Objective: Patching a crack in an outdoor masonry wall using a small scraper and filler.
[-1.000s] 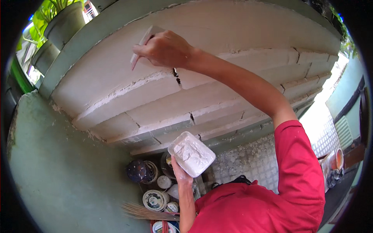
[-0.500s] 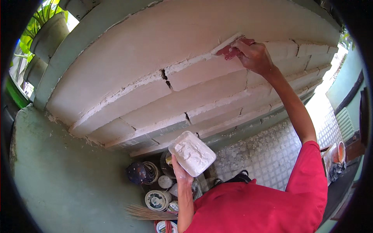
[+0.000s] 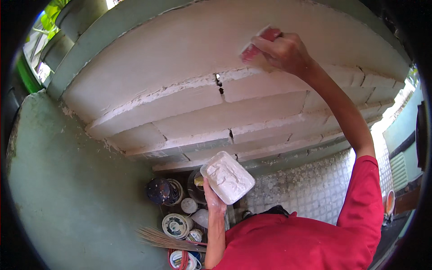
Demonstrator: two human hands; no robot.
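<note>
Red putty scraper (image 3: 269, 34), likely light, stiff and best held along its back, is gripped upper centre in our curled right hand (image 3: 288, 51); our half-curled left hand (image 3: 215, 200) supports a white tray (image 3: 241, 195) of soft-looking putty (image 3: 228, 176), below centre.

Two grey pots (image 3: 81, 20) with green leaves (image 3: 48, 22) stand at the upper left. Beside the green wall (image 3: 81, 193), tubs (image 3: 174, 226) and a dark, spattered round thing (image 3: 157, 190) crowd together near a twig bundle (image 3: 166, 237). Pale tiles (image 3: 297, 189) cover the floor; an orange-lined container (image 3: 390, 202) sits far right.
</note>
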